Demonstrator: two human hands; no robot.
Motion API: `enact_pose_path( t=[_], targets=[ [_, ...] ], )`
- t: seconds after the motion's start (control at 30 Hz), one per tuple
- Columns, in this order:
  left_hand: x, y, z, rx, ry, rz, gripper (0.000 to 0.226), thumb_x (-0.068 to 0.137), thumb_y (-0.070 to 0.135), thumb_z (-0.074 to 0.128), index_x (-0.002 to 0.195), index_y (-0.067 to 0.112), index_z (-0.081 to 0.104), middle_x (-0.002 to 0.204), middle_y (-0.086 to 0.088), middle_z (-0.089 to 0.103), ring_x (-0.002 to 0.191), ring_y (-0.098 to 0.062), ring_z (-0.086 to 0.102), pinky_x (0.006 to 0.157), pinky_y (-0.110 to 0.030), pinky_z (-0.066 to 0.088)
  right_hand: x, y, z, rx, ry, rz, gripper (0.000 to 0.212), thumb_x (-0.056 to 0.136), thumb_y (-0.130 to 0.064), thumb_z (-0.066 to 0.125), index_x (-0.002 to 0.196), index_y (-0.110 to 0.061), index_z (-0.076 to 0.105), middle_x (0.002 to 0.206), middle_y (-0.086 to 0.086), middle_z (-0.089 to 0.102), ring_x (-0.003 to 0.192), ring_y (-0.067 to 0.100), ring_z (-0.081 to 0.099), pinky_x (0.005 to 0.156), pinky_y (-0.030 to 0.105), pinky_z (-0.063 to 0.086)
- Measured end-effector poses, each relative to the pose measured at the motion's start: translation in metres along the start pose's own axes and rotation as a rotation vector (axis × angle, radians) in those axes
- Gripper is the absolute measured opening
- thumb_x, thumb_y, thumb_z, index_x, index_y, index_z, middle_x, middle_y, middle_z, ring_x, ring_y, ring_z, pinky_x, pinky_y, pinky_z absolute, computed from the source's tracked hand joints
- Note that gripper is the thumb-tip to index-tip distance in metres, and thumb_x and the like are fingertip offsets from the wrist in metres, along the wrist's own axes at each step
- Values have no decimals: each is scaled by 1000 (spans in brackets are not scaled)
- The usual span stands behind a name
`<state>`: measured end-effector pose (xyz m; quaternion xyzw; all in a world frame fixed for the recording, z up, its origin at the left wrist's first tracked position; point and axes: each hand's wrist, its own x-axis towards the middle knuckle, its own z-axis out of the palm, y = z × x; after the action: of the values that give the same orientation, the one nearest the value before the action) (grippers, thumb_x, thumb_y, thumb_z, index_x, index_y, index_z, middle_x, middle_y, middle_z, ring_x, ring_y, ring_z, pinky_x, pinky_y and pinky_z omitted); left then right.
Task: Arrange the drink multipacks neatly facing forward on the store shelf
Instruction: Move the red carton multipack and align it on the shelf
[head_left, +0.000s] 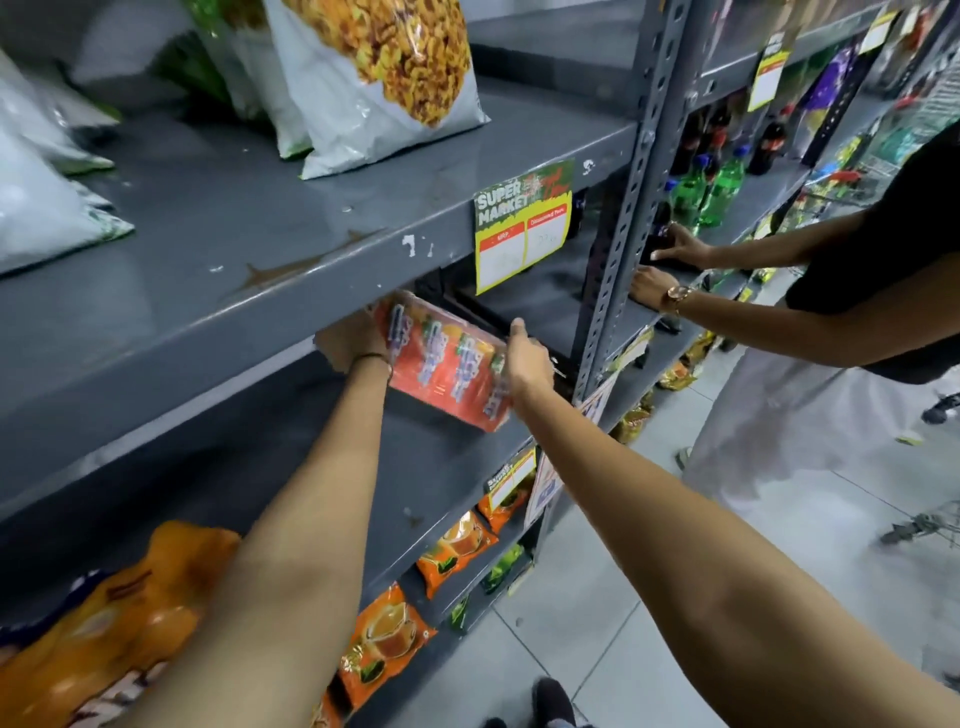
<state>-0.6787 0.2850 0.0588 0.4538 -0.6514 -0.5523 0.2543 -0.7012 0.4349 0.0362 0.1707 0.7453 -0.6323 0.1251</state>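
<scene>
An orange-red drink multipack (444, 361) with several small cartons under its wrap lies tilted on the grey middle shelf (447, 467), just under the shelf above. My left hand (353, 343) grips its left end, partly hidden under the upper shelf's edge. My right hand (530, 358) holds its right end, thumb up. A dark pack (498, 319) sits behind it, deeper in the shelf.
Snack bags (384, 67) stand on the upper shelf (260, 218), with a price label (522, 228) on its edge. Orange pouches (457, 551) fill lower shelves. Another person's hands (670, 265) work in the neighbouring bay near green bottles (706, 192). A steel upright (623, 218) divides the bays.
</scene>
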Motion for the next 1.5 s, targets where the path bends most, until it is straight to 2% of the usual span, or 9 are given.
enact_pose_path(
  t=[0.13, 0.33, 0.53, 0.77, 0.9, 1.03, 1.3, 1.43, 1.5],
  targets=[
    [-9, -34, -18, -270, 219, -68, 46, 95, 33, 48, 122, -4, 54, 131, -22, 58, 119, -33, 56, 87, -27, 43, 8, 11, -3, 161, -33, -74, 35, 94, -44, 44, 77, -18, 60, 97, 11, 67, 92, 29, 63, 84, 39, 48],
    [-43, -103, -28, -185, 271, -192, 40, 91, 40, 53, 94, 1, 60, 111, -24, 67, 104, -36, 62, 80, -31, 46, 33, 14, -16, 130, -180, -13, 15, 81, -30, 62, 85, -18, 68, 112, 15, 69, 102, 33, 66, 93, 40, 54],
    [-19, -105, -34, -148, 67, -132, 43, 91, 26, 54, 132, 16, 50, 127, -17, 61, 104, -30, 63, 96, -39, 50, 17, -9, -18, -303, -80, -147, 50, 96, -30, 44, 129, 7, 45, 135, 26, 53, 125, 39, 51, 101, 39, 41],
    [-30, -99, -34, -136, 21, -138, 38, 98, 15, 45, 136, 12, 46, 74, 5, 56, 59, -9, 53, 47, -19, 47, 25, 1, 4, -359, -342, -4, 78, 92, -43, 48, 147, 4, 17, 155, 25, 22, 140, 38, 31, 116, 45, 29],
    [-46, -104, -37, -141, 58, -166, 40, 99, 15, 41, 139, 15, 44, 76, 3, 58, 61, -10, 56, 51, -23, 47, 28, -3, 7, -386, -397, 1, 96, 91, -50, 48, 149, 5, -5, 159, 23, -1, 148, 38, 5, 119, 46, 15],
    [-71, -103, -45, -136, 54, -197, 43, 96, 14, 46, 139, 18, 44, 109, -5, 63, 87, -17, 62, 66, -22, 51, 47, -16, 20, -241, -520, 17, 99, 84, -58, 53, 152, -9, 0, 160, 18, 9, 142, 37, 28, 108, 39, 35],
    [-114, -109, -31, 138, -251, -299, 90, 58, 41, 81, 135, 9, 47, 139, -8, 54, 122, -24, 54, 105, -38, 45, 81, -11, 93, -299, -941, -122, 55, 83, -52, 54, 116, -9, 61, 110, 10, 67, 103, 27, 64, 105, 43, 45],
    [-126, -98, -15, 90, -552, -345, 52, 87, 12, 64, 135, 17, 46, 130, -7, 57, 109, -17, 56, 88, -27, 50, 24, -45, 54, -525, -1259, -192, 55, 100, -44, 32, 141, -9, 40, 135, -5, 45, 119, 10, 45, 83, 15, 48],
    [-119, -93, -22, 73, -561, -348, 39, 89, 14, 62, 126, 21, 51, 116, -8, 58, 97, -17, 57, 77, -25, 50, 23, -51, 43, -578, -1247, -289, 61, 99, -46, 34, 148, -10, 27, 151, -6, 33, 137, 10, 33, 104, 21, 39]
  ],
)
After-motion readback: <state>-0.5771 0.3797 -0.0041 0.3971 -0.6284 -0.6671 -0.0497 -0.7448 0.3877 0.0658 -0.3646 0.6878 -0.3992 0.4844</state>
